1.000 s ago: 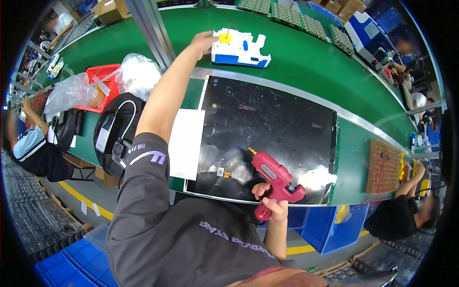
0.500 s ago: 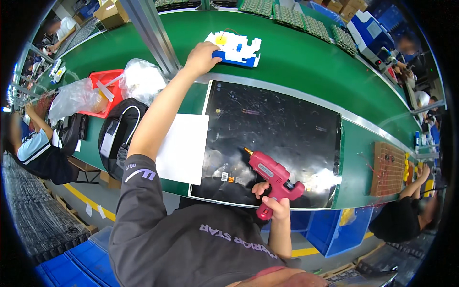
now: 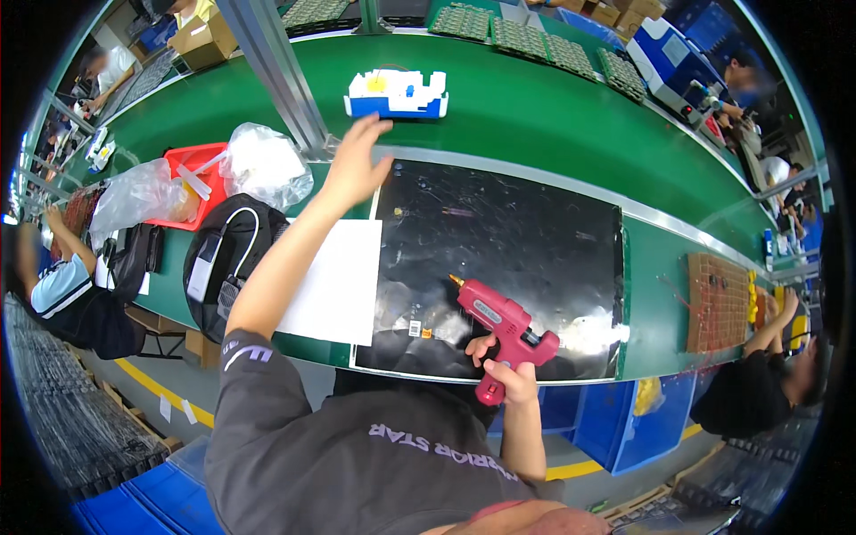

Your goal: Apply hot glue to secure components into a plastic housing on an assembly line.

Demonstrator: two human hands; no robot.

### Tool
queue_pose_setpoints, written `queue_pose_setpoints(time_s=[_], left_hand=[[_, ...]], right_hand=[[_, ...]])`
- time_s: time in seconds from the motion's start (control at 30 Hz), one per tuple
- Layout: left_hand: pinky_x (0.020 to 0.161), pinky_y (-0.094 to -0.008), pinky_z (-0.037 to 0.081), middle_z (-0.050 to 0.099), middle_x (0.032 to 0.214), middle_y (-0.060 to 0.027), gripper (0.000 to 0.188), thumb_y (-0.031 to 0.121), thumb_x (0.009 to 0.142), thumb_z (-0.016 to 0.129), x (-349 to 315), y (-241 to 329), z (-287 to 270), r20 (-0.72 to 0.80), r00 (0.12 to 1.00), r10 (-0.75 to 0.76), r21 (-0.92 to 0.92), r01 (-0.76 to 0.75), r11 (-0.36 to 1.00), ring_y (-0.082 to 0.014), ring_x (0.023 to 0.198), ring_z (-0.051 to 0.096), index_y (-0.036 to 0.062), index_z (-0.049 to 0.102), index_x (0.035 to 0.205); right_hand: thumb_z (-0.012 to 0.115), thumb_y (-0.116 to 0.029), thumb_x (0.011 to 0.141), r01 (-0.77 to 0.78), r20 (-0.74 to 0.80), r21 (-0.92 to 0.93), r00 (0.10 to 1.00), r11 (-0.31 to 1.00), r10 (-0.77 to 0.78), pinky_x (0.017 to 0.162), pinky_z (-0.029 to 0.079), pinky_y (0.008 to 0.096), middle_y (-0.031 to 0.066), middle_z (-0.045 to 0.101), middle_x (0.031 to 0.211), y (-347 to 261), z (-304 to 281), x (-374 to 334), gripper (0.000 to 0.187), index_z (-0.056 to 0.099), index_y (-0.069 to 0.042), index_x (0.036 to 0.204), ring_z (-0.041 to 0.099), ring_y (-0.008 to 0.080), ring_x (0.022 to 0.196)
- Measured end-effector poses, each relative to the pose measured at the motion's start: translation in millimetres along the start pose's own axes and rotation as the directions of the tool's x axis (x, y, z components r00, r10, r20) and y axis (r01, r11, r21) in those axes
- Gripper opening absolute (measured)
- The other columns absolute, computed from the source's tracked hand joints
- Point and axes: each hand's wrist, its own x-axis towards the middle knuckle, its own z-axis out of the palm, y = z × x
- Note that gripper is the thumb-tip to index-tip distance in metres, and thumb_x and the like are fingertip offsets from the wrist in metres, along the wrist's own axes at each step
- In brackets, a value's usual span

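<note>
My right hand (image 3: 506, 367) is wrapped round the handle of a red hot glue gun (image 3: 504, 323), whose brass tip points up and left over the black work mat (image 3: 499, 232). With its fingers apart, my left hand (image 3: 358, 165) hangs in the air near the metal rail, holding nothing. Just beyond its fingertips, on the green belt, stands a white and blue plastic casing (image 3: 397, 95) with a yellow round part and a small blue part on top. A gap shows between hand and casing.
White paper (image 3: 334, 285) lies left of the mat, beside a black backpack (image 3: 227, 259). Farther left are a red tray (image 3: 201, 196) and plastic bags (image 3: 266, 165). A metal post (image 3: 276, 76) rises by the belt. Circuit boards (image 3: 544, 49) sit at the back. Co-workers work on both sides.
My left hand has let go of the casing and drawn back toward me, opening its fingers. The casing stays on the belt, now farther left in view. My right hand keeps the glue gun.
</note>
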Motion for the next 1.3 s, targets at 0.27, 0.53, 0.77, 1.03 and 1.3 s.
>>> queue_pose_setpoints(time_s=[0.27, 0.53, 0.77, 1.03, 1.3], left_hand=[[0.079, -0.0293, 0.050, 0.064, 0.101, -0.0101, 0.026, 0.005, 0.078, 0.067, -118, 98, -58, 0.494, 0.852, -0.173, -0.455, 0.423, 0.783, -0.0174, 0.088, 0.063, 0.0014, 0.063, 0.104], [0.065, -0.0251, 0.051, 0.068, 0.082, -0.0093, 0.019, 0.007, 0.081, 0.065, -130, 111, -41, 0.518, 0.835, -0.184, -0.507, 0.473, 0.721, -0.0143, 0.070, 0.065, -0.0011, 0.066, 0.097], [0.063, -0.0291, 0.051, 0.067, 0.082, -0.0118, 0.014, 0.005, 0.080, 0.063, -130, 104, -11, 0.455, 0.888, -0.074, -0.522, 0.333, 0.786, -0.0217, 0.071, 0.066, 0.0002, 0.066, 0.093], [0.072, -0.0384, 0.049, 0.066, 0.085, -0.0082, 0.010, 0.008, 0.078, 0.063, -139, 101, -2, 0.321, 0.938, 0.130, -0.450, 0.030, 0.893, -0.0276, 0.083, 0.062, 0.0046, 0.065, 0.086], [0.073, -0.0379, 0.048, 0.065, 0.083, -0.0075, 0.009, 0.010, 0.079, 0.063, -136, 101, -3, 0.343, 0.928, 0.149, -0.435, 0.016, 0.900, -0.0274, 0.079, 0.061, 0.0048, 0.065, 0.085]], right_hand=[[0.064, -0.005, 0.073, -0.005, -0.020, -0.038, 1.000, 0.999, 0.004, 0.086, 0.042, 0.0426, 0.0102, 0.059, 0.088, -2, -1, 18, 0.030, 0.052, -0.003, 0.100, 0.056, 0.0239, 0.083], [0.063, -0.002, 0.075, -0.034, -0.052, -0.058, 0.998, 0.998, 0.031, 0.075, 0.047, 0.0331, 0.0125, 0.061, 0.094, -3, 1, 43, 0.033, 0.052, -0.002, 0.106, 0.058, 0.0295, 0.100], [0.064, -0.001, 0.075, -0.075, -0.045, -0.031, 0.996, 0.997, 0.074, 0.080, 0.049, 0.0338, 0.0124, 0.062, 0.098, -7, 1, 54, 0.035, 0.052, -0.002, 0.108, 0.059, 0.0307, 0.103], [0.062, -0.002, 0.077, -0.128, -0.005, -0.034, 0.992, 0.991, 0.127, 0.080, 0.050, 0.0330, 0.0113, 0.061, 0.097, -17, -11, 91, 0.033, 0.053, -0.002, 0.108, 0.058, 0.0298, 0.102], [0.062, 0.000, 0.077, -0.168, -0.017, -0.040, 0.986, 0.985, 0.167, 0.077, 0.050, 0.0312, 0.0095, 0.064, 0.096, -17, -13, 105, 0.031, 0.055, -0.002, 0.107, 0.061, 0.0263, 0.100]])
